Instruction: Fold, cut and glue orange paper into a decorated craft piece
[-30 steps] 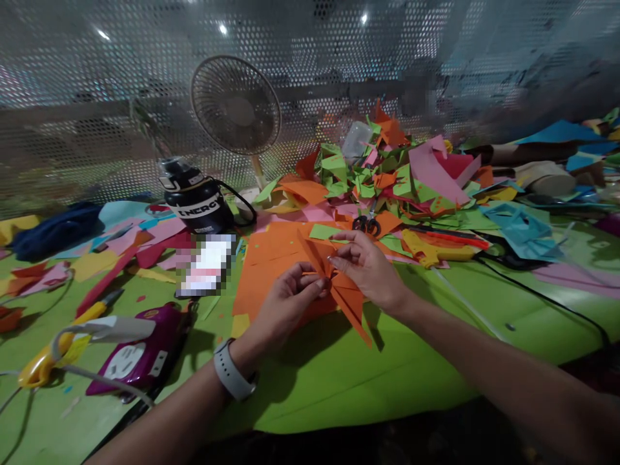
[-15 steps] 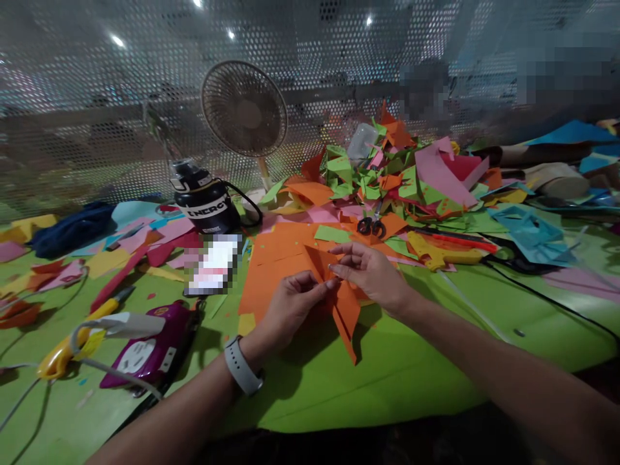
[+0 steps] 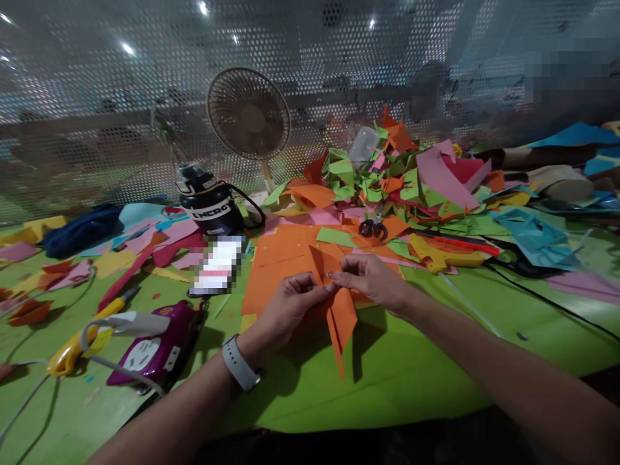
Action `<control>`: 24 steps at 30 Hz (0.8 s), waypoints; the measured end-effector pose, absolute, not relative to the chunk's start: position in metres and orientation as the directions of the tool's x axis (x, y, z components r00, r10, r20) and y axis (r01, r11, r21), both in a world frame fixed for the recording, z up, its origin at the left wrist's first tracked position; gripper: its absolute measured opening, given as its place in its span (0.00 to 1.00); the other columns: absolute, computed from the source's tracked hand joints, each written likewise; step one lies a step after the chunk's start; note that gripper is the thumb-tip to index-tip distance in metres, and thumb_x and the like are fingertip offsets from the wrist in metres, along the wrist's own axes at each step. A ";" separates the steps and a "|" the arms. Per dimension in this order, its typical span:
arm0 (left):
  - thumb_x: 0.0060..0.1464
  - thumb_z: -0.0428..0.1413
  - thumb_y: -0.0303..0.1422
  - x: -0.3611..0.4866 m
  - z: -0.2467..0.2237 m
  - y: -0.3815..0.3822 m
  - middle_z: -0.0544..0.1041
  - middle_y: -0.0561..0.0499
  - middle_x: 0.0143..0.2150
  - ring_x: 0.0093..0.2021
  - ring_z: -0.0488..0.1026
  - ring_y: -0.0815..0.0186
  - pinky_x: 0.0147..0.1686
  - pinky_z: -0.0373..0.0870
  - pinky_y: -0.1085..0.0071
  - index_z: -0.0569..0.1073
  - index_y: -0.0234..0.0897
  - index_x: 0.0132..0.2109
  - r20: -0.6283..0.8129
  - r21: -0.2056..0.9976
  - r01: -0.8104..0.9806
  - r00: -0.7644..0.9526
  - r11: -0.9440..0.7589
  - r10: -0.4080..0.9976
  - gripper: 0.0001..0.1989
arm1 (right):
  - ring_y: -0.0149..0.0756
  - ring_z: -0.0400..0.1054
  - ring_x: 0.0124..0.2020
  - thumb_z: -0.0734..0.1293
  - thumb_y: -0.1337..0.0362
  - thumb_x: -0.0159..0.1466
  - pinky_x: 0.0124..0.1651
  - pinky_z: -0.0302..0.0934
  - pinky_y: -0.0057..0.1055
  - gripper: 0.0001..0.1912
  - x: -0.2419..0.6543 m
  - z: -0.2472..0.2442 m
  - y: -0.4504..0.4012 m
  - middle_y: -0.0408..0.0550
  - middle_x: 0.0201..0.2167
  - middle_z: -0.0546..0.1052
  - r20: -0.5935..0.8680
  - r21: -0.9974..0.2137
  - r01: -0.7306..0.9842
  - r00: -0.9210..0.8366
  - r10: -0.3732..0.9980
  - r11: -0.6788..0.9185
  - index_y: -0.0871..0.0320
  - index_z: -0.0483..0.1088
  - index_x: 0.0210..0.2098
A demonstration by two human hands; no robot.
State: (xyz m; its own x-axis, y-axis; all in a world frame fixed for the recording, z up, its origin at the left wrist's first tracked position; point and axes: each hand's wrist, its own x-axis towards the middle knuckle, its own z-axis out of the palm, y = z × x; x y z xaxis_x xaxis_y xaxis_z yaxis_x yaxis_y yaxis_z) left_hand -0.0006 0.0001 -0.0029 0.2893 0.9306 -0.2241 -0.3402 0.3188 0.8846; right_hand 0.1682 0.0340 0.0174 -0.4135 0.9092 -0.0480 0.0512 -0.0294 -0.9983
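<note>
Both hands meet over a folded piece of orange paper (image 3: 343, 320), which hangs in pointed flaps above the table's front part. My left hand (image 3: 295, 300), with a grey watch band (image 3: 239, 363) on its wrist, pinches the piece from the left between thumb and fingers. From the right, my right hand (image 3: 371, 281) pinches it close to the left thumb. The fingers cover the middle of the fold. Flat orange sheets (image 3: 278, 252) lie just behind the hands, with a green paper strip (image 3: 335, 237) on top.
Black-handled scissors (image 3: 372, 229) and a yellow glue gun (image 3: 438, 255) lie beyond my right hand. A paper heap (image 3: 358, 174) rises at the back. On the left are a phone (image 3: 217, 265), a black bottle (image 3: 213, 206), a purple device (image 3: 155, 345) and a yellow-handled tool (image 3: 72, 349). Behind stands a fan (image 3: 249, 115).
The orange piece has turned slightly, its lower point swinging left and down. My right hand's fingers have drawn closer together. The whole view has shifted a little.
</note>
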 end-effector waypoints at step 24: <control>0.39 0.68 0.33 -0.010 0.008 0.002 0.78 0.51 0.26 0.24 0.71 0.72 0.27 0.68 0.76 0.80 0.32 0.29 -0.287 0.908 -0.213 0.310 0.361 0.906 0.09 | 0.26 0.55 0.21 0.71 0.47 0.54 0.25 0.50 0.27 0.23 0.169 0.016 0.034 0.36 0.18 0.62 -0.001 -0.992 0.106 -0.540 0.841 0.066 0.58 0.63 0.21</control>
